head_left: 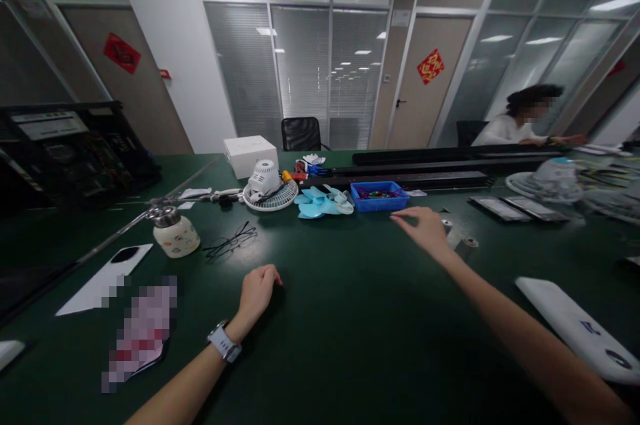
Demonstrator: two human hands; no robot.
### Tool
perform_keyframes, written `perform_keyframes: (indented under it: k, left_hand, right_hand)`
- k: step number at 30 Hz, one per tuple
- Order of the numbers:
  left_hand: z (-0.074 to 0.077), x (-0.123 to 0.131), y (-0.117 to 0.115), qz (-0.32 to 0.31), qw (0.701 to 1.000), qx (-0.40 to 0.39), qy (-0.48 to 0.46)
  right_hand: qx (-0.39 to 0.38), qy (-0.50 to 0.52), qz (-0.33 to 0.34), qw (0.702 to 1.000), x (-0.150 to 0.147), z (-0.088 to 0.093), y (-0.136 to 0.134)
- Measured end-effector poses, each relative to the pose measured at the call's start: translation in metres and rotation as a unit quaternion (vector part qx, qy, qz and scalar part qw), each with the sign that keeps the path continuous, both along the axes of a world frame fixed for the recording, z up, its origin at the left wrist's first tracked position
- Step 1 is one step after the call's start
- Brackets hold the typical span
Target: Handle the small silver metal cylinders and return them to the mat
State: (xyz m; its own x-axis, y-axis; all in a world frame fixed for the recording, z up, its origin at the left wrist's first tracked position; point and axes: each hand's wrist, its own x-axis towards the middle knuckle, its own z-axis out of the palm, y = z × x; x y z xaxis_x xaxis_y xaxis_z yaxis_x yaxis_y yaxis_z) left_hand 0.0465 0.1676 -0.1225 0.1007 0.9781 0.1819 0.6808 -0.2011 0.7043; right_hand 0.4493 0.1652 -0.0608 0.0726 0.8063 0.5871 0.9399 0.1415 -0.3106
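Note:
My left hand (259, 290), with a watch (225, 342) on its wrist, rests on the green table with its fingers curled; no object shows in it. My right hand (423, 230) is raised in front of a blue bin (380, 199) of small coloured parts. Its thumb and forefinger come together in a pinch, and anything between the tips is too small to make out. Light blue fan blades (320, 202) lie left of the bin, beside a white fan part (264, 178) on its round grille. Small metal cylinders (467, 246) stand just beyond my right wrist.
At the left are a jar (176, 235), glasses (231, 241), a white card (107, 278) and a blurred pink item (145, 325). A long white case (575, 325) lies at the right. Black bars (425, 179) stretch across the back. Another person (520, 121) sits at the far right.

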Motion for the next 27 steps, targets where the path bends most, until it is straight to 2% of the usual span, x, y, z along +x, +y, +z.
perform_keyframes:
  k: [2,3,5,7,10,14,20,27]
  left_hand:
    - [-0.001,0.001,0.001,0.003,1.0,-0.003,0.01]
    - [-0.001,0.001,0.001,0.006,1.0,-0.005,0.014]
    - [-0.001,0.001,0.002,0.015,1.0,-0.008,0.024]
    - [-0.001,0.001,0.001,0.021,0.999,-0.008,0.031]
    - [0.001,0.001,-0.001,0.023,0.999,0.0,0.029]
    - [0.003,0.002,-0.003,0.023,0.999,0.012,0.018]
    - [0.002,0.002,-0.002,0.017,1.0,0.012,0.021]
    - [0.002,0.001,-0.003,0.0,1.0,0.01,0.017]
  right_hand:
    - [-0.04,-0.019,-0.159,0.986,0.063,0.004,-0.003]
    - [-0.067,-0.028,-0.217,0.973,0.088,0.004,-0.004]
    - [-0.12,-0.035,-0.283,0.951,0.121,0.0,-0.007]
    - [-0.156,-0.021,-0.3,0.941,0.135,-0.006,-0.008]
    - [-0.176,0.014,-0.299,0.938,0.136,-0.01,-0.007]
    - [-0.141,0.026,-0.301,0.943,0.131,-0.009,-0.008]
    - [-0.204,0.018,-0.294,0.934,0.126,-0.008,-0.01]
    - [-0.217,0.02,-0.293,0.931,0.129,-0.01,-0.018]
